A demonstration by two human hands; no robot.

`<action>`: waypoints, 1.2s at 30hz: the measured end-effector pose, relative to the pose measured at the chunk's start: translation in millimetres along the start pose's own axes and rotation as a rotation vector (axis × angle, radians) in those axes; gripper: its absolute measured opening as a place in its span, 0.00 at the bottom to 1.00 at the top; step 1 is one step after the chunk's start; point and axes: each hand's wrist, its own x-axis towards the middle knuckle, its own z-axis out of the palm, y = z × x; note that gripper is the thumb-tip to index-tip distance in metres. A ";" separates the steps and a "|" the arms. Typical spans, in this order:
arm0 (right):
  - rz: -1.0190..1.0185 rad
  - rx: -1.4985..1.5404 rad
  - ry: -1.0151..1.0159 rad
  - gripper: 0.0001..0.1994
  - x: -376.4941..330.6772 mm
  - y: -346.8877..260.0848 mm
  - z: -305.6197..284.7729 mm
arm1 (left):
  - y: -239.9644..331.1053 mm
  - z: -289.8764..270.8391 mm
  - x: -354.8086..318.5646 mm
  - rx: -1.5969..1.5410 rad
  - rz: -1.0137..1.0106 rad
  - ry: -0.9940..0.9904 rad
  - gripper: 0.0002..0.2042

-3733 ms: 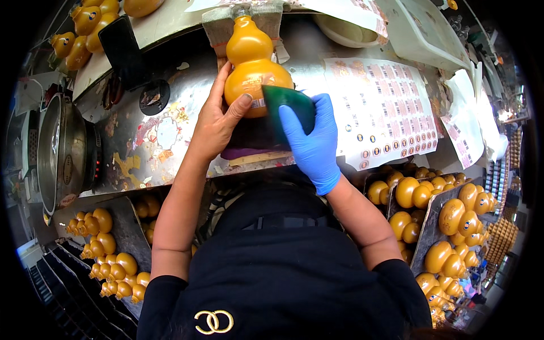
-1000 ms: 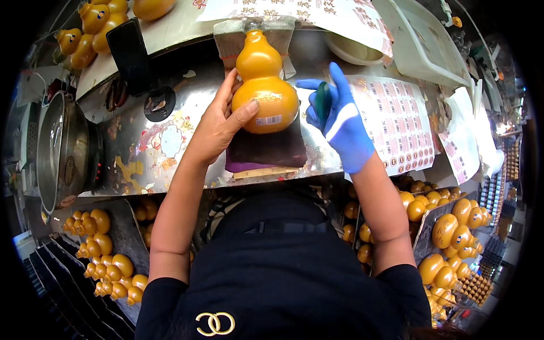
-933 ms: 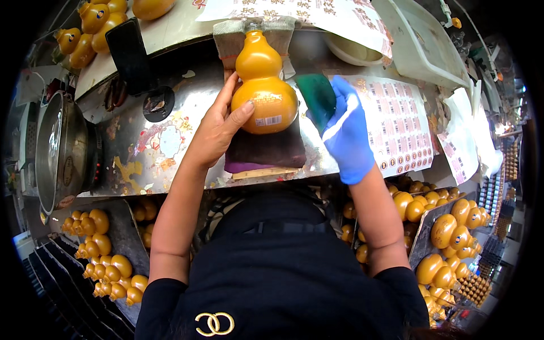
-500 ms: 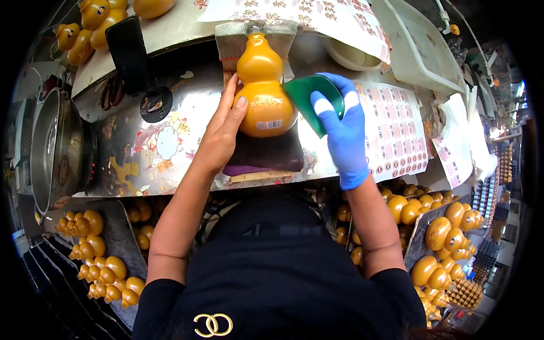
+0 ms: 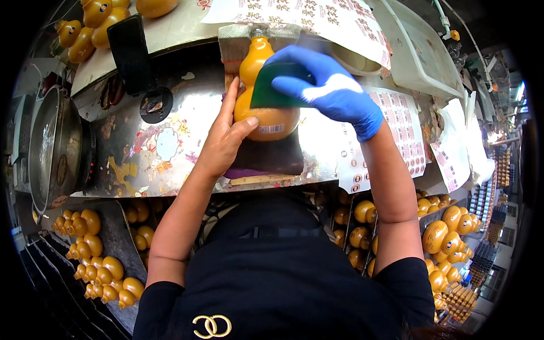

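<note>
Gourd-shaped orange bottle: lying on a dark pad on the metal worktop. Left hand, bare: cupped against the bottle's left side, thumb under its belly. Right hand, blue-gloved: fingers flat, pressing a green pad onto the bottle. Label sheets just right; more orange bottles in bins below.

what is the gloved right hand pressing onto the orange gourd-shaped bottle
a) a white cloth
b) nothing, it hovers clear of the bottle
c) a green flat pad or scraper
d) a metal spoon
c: the right hand, in a blue glove, lays a green flat pad against the orange gourd-shaped bottle, while the bare left hand steadies the bottle's side on the metal table.
</note>
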 end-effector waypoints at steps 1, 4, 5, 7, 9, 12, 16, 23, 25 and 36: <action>0.012 -0.081 0.022 0.18 1.3 3.4 3.5 | 0.0 -0.2 0.1 0.001 -0.003 -0.005 0.41; 0.033 -0.044 0.072 0.19 2.3 8.0 3.6 | 0.3 1.1 -1.2 -0.029 0.000 -0.013 0.42; -0.062 -0.109 0.150 0.17 4.4 12.6 5.4 | 0.9 2.0 -1.1 -0.025 0.001 -0.014 0.41; -0.091 -0.151 0.191 0.16 6.3 16.4 6.0 | 2.3 3.7 -1.2 -0.017 0.002 -0.017 0.39; -0.171 -0.212 0.297 0.16 6.3 15.5 10.8 | -2.2 0.0 0.4 -0.059 -0.002 -0.004 0.36; -0.551 -0.366 0.547 0.16 -2.1 13.3 26.1 | -1.0 -0.7 1.1 -0.147 -0.013 -0.012 0.32; -0.579 -0.883 0.320 0.21 -45.6 -9.8 66.7 | -1.2 -4.0 1.6 -0.167 -0.036 -0.027 0.30; -0.318 -0.328 0.397 0.14 -68.5 5.5 103.1 | 2.7 -2.5 6.5 -0.133 -0.022 -0.019 0.29; 0.020 -0.037 0.669 0.18 -69.2 -10.3 99.6 | 7.3 3.0 5.9 -0.023 0.006 0.051 0.32; 0.093 0.269 0.943 0.18 -59.3 14.9 75.9 | -0.2 10.5 6.6 0.009 0.020 0.098 0.31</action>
